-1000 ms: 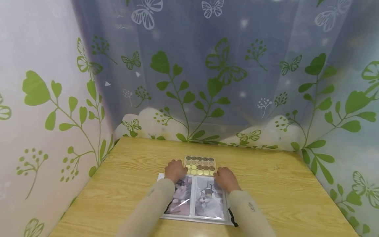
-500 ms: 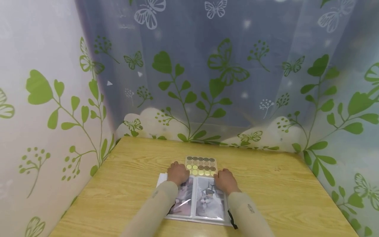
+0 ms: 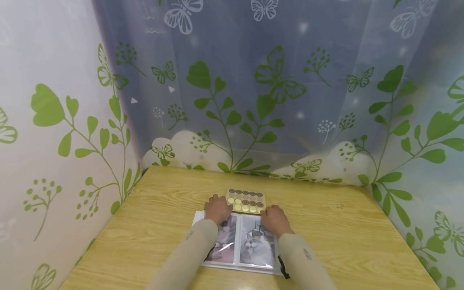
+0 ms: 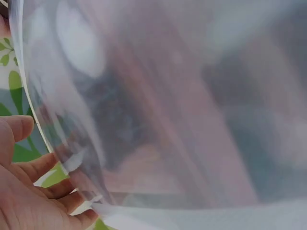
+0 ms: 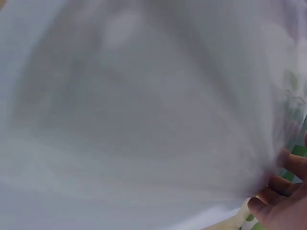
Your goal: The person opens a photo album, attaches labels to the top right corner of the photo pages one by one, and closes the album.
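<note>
A sheet of round stickers [image 3: 246,201], gold, pale and dark, lies on the table against the far edge of an open photo album [image 3: 237,257]. My left hand [image 3: 218,209] rests at the album's far left, with the thumb at the sheet's left edge. The right hand [image 3: 276,220] lies opposite, its thumb side at the sheet's lower right corner. From the left wrist, the hand [image 4: 45,191] shows spread, bent fingers reaching the edge of a clear album pocket [image 4: 144,191]. Bent fingers also show on the hand [image 5: 283,201] in the right wrist view, beside a glossy page [image 5: 120,158].
The album's clear sleeves show cat pictures, one in pink tones and one grey. A black strap [image 3: 284,268] hangs by the right wrist. Around the wood-grain table [image 3: 337,241], a curtain [image 3: 232,80] with leaves and butterflies encloses the left, back and right sides.
The left hand has shifted slightly right toward the sticker sheet. The view has moved a little; the right hand, sheet and album hold nearly the same places.
</note>
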The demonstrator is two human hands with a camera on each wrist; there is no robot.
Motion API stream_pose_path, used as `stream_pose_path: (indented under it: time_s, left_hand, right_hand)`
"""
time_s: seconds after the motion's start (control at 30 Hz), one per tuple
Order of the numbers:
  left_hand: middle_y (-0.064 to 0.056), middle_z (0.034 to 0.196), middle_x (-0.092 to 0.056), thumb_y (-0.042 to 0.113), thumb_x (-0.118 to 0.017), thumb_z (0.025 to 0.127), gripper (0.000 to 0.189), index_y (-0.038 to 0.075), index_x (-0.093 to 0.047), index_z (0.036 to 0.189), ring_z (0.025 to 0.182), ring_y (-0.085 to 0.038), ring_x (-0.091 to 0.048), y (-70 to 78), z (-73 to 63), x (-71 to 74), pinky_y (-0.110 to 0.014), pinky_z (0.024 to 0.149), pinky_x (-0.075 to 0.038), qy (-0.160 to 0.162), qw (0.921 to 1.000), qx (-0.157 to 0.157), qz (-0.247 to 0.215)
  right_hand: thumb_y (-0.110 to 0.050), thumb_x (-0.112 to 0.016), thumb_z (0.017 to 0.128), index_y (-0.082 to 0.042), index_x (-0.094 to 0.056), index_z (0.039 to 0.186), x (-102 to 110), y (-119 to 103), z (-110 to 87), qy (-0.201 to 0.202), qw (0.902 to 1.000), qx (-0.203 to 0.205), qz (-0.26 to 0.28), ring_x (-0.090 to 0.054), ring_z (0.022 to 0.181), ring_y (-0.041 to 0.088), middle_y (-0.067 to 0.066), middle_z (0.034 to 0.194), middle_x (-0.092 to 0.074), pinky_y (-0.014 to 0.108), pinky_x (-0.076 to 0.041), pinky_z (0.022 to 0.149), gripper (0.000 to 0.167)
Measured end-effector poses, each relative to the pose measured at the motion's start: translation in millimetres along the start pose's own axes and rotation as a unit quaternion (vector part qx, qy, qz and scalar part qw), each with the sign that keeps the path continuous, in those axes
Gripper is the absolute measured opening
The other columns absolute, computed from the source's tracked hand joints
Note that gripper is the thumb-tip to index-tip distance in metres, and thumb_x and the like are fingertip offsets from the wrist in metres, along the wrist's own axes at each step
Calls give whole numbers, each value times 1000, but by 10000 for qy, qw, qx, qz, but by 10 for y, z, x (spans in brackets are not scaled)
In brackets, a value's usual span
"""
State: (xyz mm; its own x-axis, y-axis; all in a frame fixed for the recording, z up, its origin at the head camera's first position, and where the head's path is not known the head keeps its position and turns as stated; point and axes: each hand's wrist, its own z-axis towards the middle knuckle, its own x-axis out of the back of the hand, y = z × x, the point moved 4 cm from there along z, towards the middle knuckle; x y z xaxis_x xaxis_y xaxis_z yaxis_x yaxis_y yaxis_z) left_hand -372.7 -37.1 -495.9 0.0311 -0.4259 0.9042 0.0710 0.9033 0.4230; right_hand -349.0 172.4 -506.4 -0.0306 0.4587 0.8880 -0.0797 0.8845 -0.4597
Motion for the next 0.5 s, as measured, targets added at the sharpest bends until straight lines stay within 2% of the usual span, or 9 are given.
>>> stream_pose_path:
  time_s: [0.13,0.33,0.43,0.5]
  left_hand:
    - [-22,110,-57,36,-64,94,42,-2,-65,112,108,-39,-53,1,0,32,-58,95,-40,-9,10000,52,7]
    - [-21,115,-58,36,-63,94,47,-1,-62,122,110,-38,-53,30,9,69,-58,97,-40,20,9999,37,-122]
    - [-20,114,-59,33,-63,93,44,1,-62,123,109,-37,-54,69,11,87,-58,96,-40,43,9995,15,-322]
    - [-17,108,-60,28,-61,92,34,3,-64,115,104,-36,-55,90,12,100,-58,94,-41,57,9982,4,-600]
  right_hand:
    - [-21,-44,104,11,-62,120,36,-38,-20,94,9999,79,118,-44,130,49,33,133,-53,59,-33,110,40]
    - [-21,-49,102,10,-64,118,145,-104,-49,390,9988,256,159,-47,125,50,33,131,-54,60,-37,106,38]
    - [-21,-50,102,11,-63,120,174,-109,-40,546,9979,292,187,-48,124,49,33,130,-55,59,-38,105,39]
    - [-20,-51,101,10,-62,123,180,-106,-32,586,9977,235,242,-48,125,49,33,132,-53,59,-37,106,39]
